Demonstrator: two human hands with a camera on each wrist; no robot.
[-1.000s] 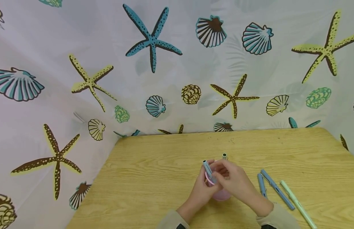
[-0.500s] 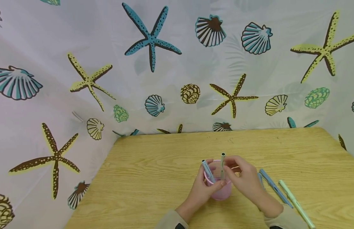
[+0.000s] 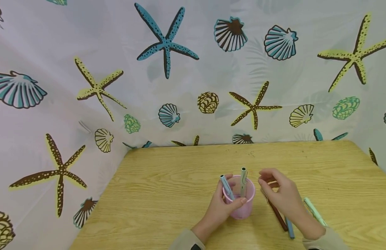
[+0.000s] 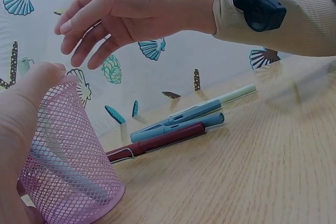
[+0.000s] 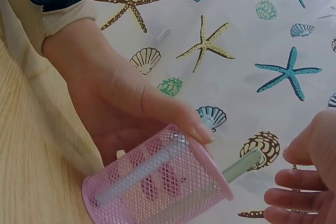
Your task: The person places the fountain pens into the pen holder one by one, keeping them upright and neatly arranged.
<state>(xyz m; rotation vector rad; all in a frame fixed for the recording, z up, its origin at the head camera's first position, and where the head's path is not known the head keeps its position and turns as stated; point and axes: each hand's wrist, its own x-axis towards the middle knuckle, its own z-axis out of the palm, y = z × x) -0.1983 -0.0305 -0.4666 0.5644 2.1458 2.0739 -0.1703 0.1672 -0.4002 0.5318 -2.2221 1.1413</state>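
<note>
two hands seen. left hand (image 3: 222, 203): fingers and thumb curled round one pink cup (image 3: 243, 211), thumb laid at the rim, other fingers seen through the mesh from the right wrist view. right hand (image 3: 282, 190): fingers loosely bent, slightly spread in the left wrist view, nothing pinched; it is held in the air near the cup, apart from it.

cup is stood upright on the table, round, open-topped, narrowed toward the base, fine mesh wall, smooth band at the rim. two pens are contained in it: one light blue pen (image 3: 226, 186), leaned to the left side of the rim; one pale green pen (image 3: 243, 182), nearer upright. both are poked out above the rim.

four more pens are laid on the table beside the right hand, counted in left wrist view: one dark red pen (image 3: 278, 215), wire clip seen; two blue pens (image 4: 177, 126); one mint pen (image 3: 315, 211). barrels smooth, long, slim.

one table (image 3: 168, 187), wood-grain top. two beige sleeves (image 4: 304, 24), one black camera (image 4: 257, 4) worn on each. whitish cloth (image 3: 193, 69) is hung behind, lightly creased, starfish and shells printed.
</note>
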